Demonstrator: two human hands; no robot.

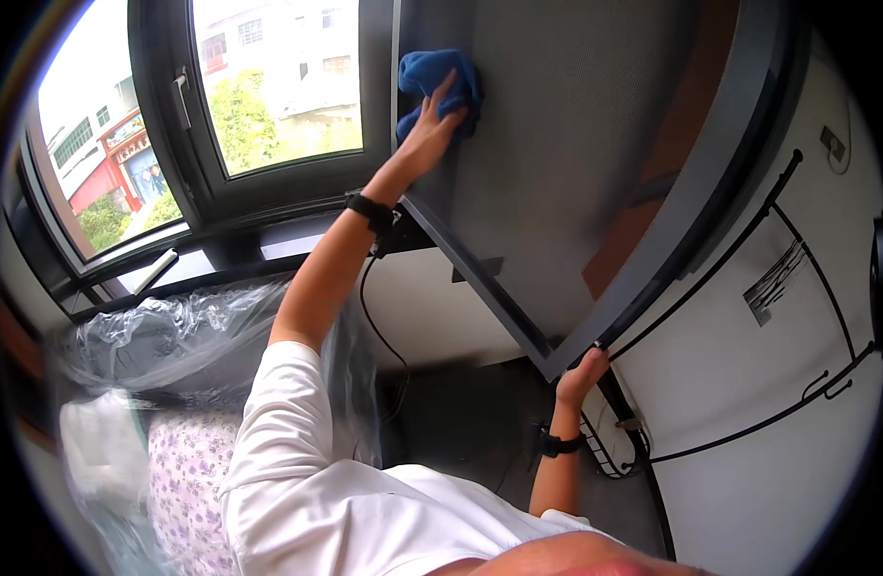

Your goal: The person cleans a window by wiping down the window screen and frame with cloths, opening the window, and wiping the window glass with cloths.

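My left hand (432, 132) presses a crumpled blue cloth (424, 69) against the left part of a dark mesh screen panel (557, 125), beside its grey edge. The fingers are bent over the cloth. Lower right, my right hand (583, 376) grips the bottom corner of the panel's grey frame (555, 363), its thumb on the near side; the other fingers are partly hidden. The panel stands tilted in view, out from the window (278, 163). Each wrist wears a black band.
A white handle (180, 101) is on the window frame. Clear plastic sheeting (192, 331) covers furniture and a floral cushion (187, 470) at lower left. A black cable (369, 312) hangs below the sill. A black metal rack (739, 446) stands along the right wall.
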